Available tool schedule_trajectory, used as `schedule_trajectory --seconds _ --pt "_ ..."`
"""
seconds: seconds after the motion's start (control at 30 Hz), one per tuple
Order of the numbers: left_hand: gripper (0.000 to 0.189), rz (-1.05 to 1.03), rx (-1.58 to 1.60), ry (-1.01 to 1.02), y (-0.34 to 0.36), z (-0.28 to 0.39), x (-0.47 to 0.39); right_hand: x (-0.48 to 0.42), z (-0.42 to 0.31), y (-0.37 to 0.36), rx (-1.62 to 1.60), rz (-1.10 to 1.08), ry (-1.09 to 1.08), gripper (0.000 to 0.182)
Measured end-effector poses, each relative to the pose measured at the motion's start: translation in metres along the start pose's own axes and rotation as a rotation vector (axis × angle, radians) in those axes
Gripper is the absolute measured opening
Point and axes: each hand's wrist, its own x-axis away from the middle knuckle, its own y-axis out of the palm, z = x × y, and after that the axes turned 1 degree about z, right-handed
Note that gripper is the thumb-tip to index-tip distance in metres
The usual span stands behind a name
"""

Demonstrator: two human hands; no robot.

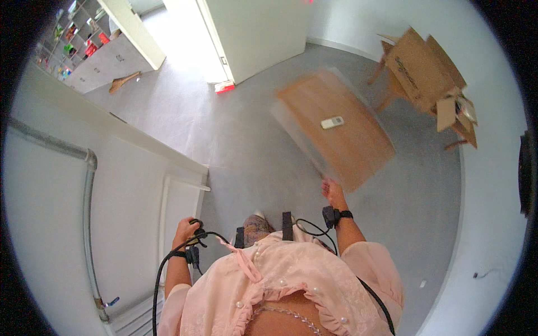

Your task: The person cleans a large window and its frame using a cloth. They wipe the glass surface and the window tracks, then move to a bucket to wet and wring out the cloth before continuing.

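My right hand (333, 191) is held out at the near left edge of a wooden table (357, 147) with a clear cover; whether it touches the cover's edge, I cannot tell. A white remote control (332, 122) lies on the tabletop. Low at the left, my left hand (188, 229) is curled around a dark, yellowish object (196, 235), partly hidden by black cable. Both wrists carry strapped black devices.
Opened cardboard boxes (424, 69) stand on wooden furniture at the right wall. Ahead are an open door (256, 38) and a red box (224, 87) at its foot. A metal pipe (87, 201) runs along the left wall, and shelving (75, 46) stands at the far left.
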Motion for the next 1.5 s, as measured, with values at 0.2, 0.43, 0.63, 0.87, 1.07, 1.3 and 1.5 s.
schedule_trajectory --seconds 0.2,0.43,0.63,0.87,1.07,1.3,1.5 --pt "0.027 -0.034 -0.122 -0.181 -0.042 0.006 -0.120 -0.078 -0.093 0.138 0.182 -0.213 -0.119 0.022" --pt "0.037 -0.139 -0.249 0.045 -0.112 0.106 -0.314 -0.168 -0.087 0.128 0.121 0.024 0.115 0.018" --pt "0.032 -0.062 -0.367 0.144 -0.158 0.252 -0.440 -0.245 -0.109 0.130 -0.056 0.317 0.307 0.018" --pt "0.031 -0.146 -0.292 -0.019 -0.182 0.242 -0.501 -0.338 -0.220 0.282 0.179 -0.052 0.096 0.020" --pt "0.032 -0.257 -0.390 -0.216 -0.211 0.244 -0.540 -0.419 -0.262 0.339 0.195 0.008 0.032 0.031" --pt "0.028 -0.181 -0.321 0.013 -0.227 0.279 -0.656 -0.438 -0.240 0.291 -0.065 0.234 0.080 0.029" --pt "0.030 -0.137 -0.361 0.130 -0.255 0.361 -0.712 -0.430 -0.224 0.293 -0.040 0.326 0.147 0.024"
